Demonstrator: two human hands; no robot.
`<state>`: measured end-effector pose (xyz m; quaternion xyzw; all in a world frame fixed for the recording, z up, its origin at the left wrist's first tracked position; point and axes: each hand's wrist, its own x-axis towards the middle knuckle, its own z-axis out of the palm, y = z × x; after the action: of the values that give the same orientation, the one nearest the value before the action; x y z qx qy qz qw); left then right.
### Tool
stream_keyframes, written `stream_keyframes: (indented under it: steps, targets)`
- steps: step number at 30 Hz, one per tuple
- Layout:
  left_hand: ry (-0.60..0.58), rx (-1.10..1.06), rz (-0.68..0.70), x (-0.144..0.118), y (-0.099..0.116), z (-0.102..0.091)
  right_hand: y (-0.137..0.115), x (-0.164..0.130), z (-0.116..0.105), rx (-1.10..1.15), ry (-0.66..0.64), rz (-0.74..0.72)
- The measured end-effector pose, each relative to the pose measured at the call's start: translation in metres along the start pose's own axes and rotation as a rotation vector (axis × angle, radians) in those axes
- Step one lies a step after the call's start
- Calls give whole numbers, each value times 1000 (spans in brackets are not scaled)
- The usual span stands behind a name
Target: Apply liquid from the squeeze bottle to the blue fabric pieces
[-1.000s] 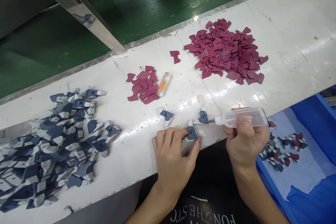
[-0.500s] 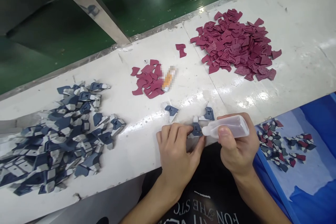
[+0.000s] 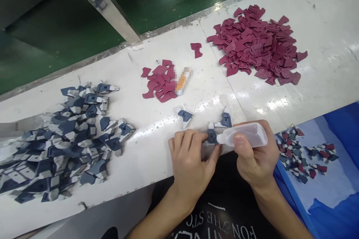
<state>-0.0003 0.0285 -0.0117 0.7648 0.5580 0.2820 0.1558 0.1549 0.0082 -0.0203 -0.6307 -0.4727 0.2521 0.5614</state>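
Between the thumb and fingers of my left hand [image 3: 192, 158] is a small blue-and-white plastic part [image 3: 212, 136], steadied near the table's front edge. My right hand [image 3: 256, 155] is wrapped round a translucent squeeze bottle [image 3: 246, 135], which lies almost level. Its nozzle points left and meets the blue face of the held part, as far as I can see. Just beyond my hands lie two similar parts, one blue-and-white part [image 3: 226, 119] close behind the held one and another blue-and-white part [image 3: 185, 116] farther left.
A large heap of blue-and-white parts [image 3: 64, 145] covers the table's left. Maroon flat pieces form a small pile [image 3: 161, 82] and a big pile [image 3: 258, 44], with a stray maroon piece [image 3: 196, 50] between. A blue-lined tray [image 3: 336, 179] at right holds parts with maroon pieces.
The view has shifted slightly. Both hands, the bottle and the held part keep nearly the same positions relative to one another.
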Motion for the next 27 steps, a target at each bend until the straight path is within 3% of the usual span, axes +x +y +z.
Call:
stream_keyframes:
  steps: [14,20,27]
  targets:
    - [-12,-16,-11,1,1,-1,-6,7,-18,-244,16,-125]
    - [-10,-19,-18,2,1,-1,-2,11,-9,-262,64,-205]
    - [-8,-21,-17,1,0,-1,2,18,8,-190,98,-199]
